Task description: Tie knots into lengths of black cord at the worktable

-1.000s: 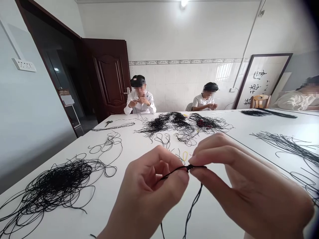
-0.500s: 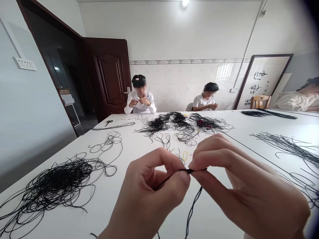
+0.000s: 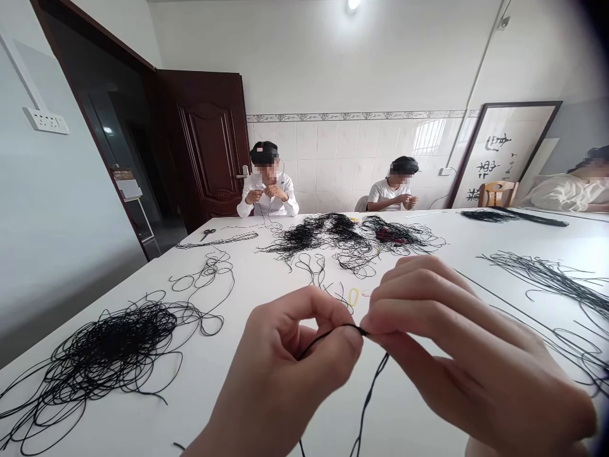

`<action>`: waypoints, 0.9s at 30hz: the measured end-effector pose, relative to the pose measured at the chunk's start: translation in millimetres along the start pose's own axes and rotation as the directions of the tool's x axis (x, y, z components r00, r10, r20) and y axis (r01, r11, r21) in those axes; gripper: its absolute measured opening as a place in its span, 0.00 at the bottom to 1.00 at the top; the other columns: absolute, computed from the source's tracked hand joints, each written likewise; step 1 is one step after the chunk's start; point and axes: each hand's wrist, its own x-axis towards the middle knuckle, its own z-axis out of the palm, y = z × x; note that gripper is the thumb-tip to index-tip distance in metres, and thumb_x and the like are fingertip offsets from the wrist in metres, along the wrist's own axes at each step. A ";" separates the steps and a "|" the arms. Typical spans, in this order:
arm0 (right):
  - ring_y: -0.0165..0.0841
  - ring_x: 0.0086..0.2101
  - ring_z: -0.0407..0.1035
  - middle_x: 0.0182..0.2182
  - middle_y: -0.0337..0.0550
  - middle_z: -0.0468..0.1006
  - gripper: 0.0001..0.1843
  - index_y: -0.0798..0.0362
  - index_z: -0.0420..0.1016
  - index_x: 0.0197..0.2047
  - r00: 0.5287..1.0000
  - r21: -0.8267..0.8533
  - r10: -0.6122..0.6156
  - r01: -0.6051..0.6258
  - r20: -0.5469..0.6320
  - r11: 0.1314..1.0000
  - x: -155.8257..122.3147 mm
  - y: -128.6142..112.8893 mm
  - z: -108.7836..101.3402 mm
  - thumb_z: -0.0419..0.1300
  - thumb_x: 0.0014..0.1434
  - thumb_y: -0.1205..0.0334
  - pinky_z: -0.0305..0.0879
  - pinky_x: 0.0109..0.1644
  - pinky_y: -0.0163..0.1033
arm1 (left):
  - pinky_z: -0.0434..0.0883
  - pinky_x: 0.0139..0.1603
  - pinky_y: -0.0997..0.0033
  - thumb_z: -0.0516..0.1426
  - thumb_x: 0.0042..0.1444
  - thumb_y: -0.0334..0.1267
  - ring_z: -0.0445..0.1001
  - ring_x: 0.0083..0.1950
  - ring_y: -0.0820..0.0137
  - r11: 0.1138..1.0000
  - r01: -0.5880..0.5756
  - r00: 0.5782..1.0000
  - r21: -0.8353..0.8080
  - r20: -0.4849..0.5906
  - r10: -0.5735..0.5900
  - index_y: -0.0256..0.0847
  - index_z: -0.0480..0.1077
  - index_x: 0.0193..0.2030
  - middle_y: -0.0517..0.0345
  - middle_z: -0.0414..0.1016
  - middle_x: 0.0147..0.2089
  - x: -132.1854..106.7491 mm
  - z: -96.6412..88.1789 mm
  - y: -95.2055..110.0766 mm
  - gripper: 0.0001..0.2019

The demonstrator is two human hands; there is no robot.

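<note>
My left hand [image 3: 285,374] and my right hand [image 3: 471,355] meet in front of me above a white table [image 3: 228,387]. Both pinch a thin black cord [image 3: 368,393] between thumb and forefinger, fingertips almost touching. The cord loops inside my left hand, and two strands hang down from the pinch point towards the table. A tangled heap of black cord [image 3: 102,355] lies on the table to the left of my hands.
More black cord [image 3: 342,238] is piled mid-table, with straighter strands [image 3: 552,282] at the right. Small scissors [image 3: 207,234] lie at the far left and a yellow ring [image 3: 353,296] just beyond my hands. Two people [image 3: 267,187] sit opposite, another at the right edge.
My fingertips have closed tighter over the knot, which now is hidden between them. The hands have sunk slightly; the hanging strands barely shifted.
</note>
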 end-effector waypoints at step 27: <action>0.32 0.33 0.69 0.29 0.40 0.73 0.16 0.55 0.70 0.38 0.996 0.006 -0.036 0.037 -0.080 0.999 1.6 -0.7 1.4 0.56 0.54 0.85 0.69 0.39 0.44 | 0.43 0.20 0.75 0.60 0.48 0.34 0.45 0.21 0.79 0.999 -0.022 0.990 0.050 0.139 0.015 0.42 0.66 0.25 0.71 0.48 0.17 2.6 -3.0 -1.9 0.06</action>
